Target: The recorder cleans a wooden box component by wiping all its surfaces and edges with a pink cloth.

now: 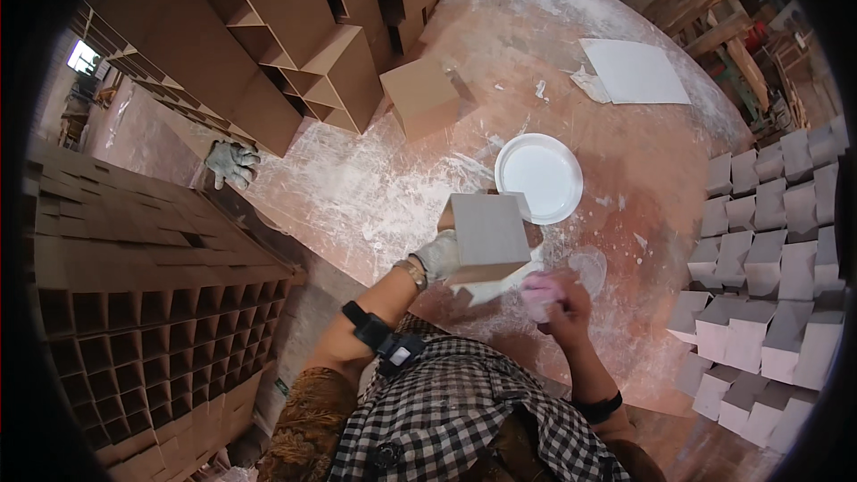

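Your gloved left hand (437,256) grips the box (486,236) by its left side, tilted just below the white bowl (538,177). Your right hand (562,299) is closed around a pink pad (538,292) just right of the box. The box looks light, stiff and thin-walled, likely easily dented and, where coated, smeary; hold it by edges and corners, clear of coated faces.
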A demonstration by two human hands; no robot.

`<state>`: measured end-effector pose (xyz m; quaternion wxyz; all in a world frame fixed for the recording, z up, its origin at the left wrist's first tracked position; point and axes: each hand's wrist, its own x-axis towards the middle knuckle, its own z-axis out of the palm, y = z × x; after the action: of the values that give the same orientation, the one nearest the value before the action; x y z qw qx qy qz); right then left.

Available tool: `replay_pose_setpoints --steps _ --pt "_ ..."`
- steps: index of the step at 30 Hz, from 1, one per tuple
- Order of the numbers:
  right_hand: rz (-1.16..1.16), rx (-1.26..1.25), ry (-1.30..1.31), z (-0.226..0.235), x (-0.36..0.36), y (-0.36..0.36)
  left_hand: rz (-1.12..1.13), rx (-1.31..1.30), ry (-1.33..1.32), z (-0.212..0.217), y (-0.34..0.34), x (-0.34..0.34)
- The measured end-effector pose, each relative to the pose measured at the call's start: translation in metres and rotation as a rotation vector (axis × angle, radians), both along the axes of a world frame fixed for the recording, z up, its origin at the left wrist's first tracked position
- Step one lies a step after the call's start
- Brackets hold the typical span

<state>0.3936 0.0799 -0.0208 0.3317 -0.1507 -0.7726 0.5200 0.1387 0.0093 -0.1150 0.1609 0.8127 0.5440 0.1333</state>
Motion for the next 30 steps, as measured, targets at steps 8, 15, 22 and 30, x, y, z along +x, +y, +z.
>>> replay_pose_setpoints --steps 8,15,22,30 --pt "-0.496 -1.048 0.163 -0.019 0.02 0.003 0.125 -0.516 -0.796 0.016 0.004 -0.011" --pt "-0.412 -1.146 -0.033 -0.03 0.014 0.009 0.169 -0.145 -0.067 0.017 0.017 0.011" --pt "-0.216 0.13 -0.434 -0.001 -0.012 0.005 0.318 -0.353 -0.186 0.015 0.019 0.026" --pt "-0.456 0.285 -0.618 -0.011 -0.075 0.066 0.25 -0.309 -0.254 -0.002 0.027 0.033"
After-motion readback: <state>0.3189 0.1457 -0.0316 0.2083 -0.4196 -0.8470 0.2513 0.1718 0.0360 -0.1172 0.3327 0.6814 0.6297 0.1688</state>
